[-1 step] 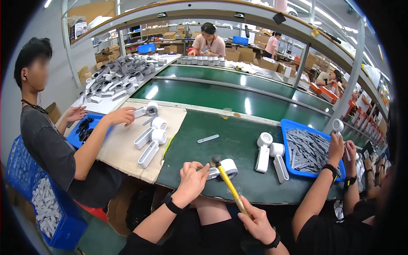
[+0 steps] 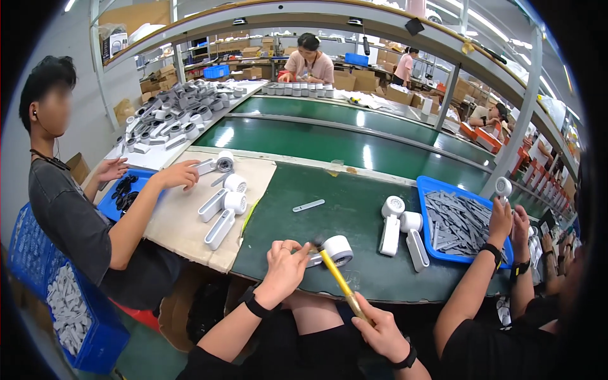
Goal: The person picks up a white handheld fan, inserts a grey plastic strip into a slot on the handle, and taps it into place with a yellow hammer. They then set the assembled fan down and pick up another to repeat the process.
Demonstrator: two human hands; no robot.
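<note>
My left hand (image 2: 284, 266) holds the handle end of a white, round-headed handheld housing (image 2: 337, 249) lying on its side on the green bench. Its fingers close around the handle, which they partly cover. In my right hand (image 2: 382, 332) is the yellow shaft of a hammer (image 2: 340, 280). The dark hammer head, slightly blurred, is over the housing's handle close to my left fingertips; whether it touches cannot be seen. Beyond my hands lies a single slim grey strip (image 2: 308, 206).
Two white housings (image 2: 391, 235) stand right of mine, beside a blue tray (image 2: 420, 201) of grey strips. A co-worker's hands (image 2: 500, 218) hold another housing there. On the left, a co-worker's hand (image 2: 182, 175) reaches over cardboard (image 2: 190, 237) near several housings. A green conveyor (image 2: 304, 139) runs behind.
The hammer head has dropped slightly toward the housing's handle. My right hand has shifted a little to the left; my left hand keeps its hold.
</note>
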